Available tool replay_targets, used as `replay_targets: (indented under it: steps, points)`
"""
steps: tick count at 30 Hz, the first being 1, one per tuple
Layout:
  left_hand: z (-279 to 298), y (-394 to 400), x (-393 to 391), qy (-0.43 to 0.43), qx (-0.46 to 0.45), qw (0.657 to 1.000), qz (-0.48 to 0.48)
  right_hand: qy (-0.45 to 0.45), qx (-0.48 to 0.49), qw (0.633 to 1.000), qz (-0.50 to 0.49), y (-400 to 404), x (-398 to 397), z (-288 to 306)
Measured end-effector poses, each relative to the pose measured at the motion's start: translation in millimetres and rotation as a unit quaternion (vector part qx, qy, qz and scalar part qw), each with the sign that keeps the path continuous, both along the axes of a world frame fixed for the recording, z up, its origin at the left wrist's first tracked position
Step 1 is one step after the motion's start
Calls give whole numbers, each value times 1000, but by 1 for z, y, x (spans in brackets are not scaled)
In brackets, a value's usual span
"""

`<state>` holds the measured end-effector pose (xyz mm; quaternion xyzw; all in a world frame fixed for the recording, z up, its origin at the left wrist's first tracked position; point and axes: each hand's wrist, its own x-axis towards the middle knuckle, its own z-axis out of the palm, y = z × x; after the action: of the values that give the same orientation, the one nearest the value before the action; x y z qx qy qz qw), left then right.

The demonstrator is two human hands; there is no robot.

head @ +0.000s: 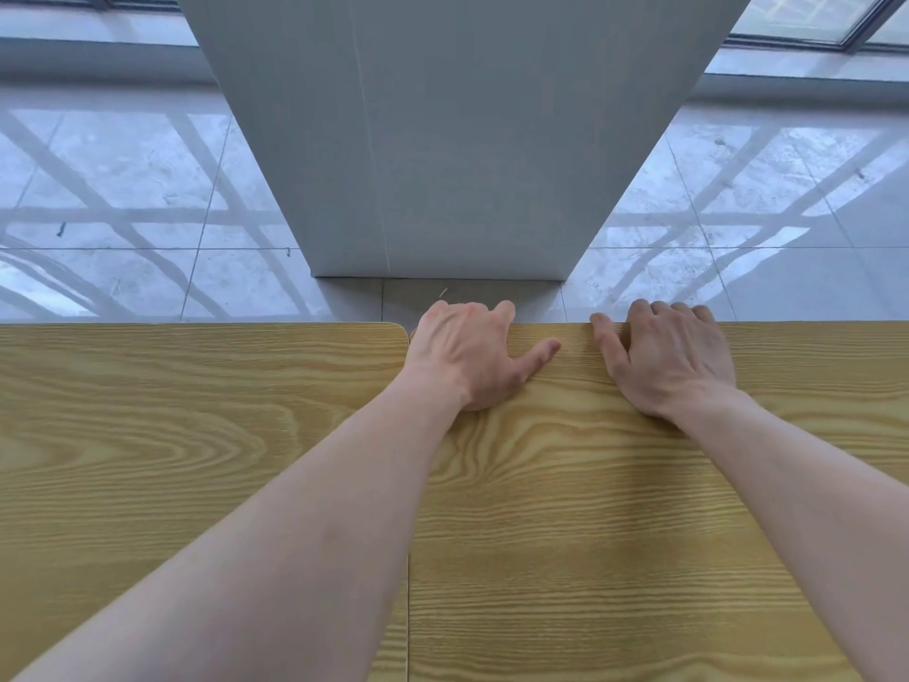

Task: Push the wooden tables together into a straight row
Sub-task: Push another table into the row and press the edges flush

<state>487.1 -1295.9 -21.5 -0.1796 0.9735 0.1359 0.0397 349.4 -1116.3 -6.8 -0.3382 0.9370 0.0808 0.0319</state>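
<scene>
Both bare forearms stretch forward, side by side. The left hand [467, 354] lies palm down, fingers curled over and out of sight, thumb pointing right. The right hand [671, 359] mirrors it, thumb pointing left, knuckles raised.

Grey pillar [462, 140] on glossy tiled floor [123, 189], windows [811, 17] behind, daylight reflections

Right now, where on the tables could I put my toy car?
The left light wooden table is bare left of the seam. The right light wooden table is bare between the forearms. The far edge is crowded: left hand and right hand grip it.
</scene>
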Motion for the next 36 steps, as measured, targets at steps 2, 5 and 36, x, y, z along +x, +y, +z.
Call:
replay_targets:
  steps: [2,5,36]
  points:
    - [-1,-2,-3,-2,-3,1000,-4,-1,10,1000,-1,-3,-2,1]
    - [-1,-2,-4,-5,-12,1000,-8,-5,14,1000,-14,-6,-3,2]
    - [15,301,293,92,-9,992,86,-53,-157,985,43,260,309,1]
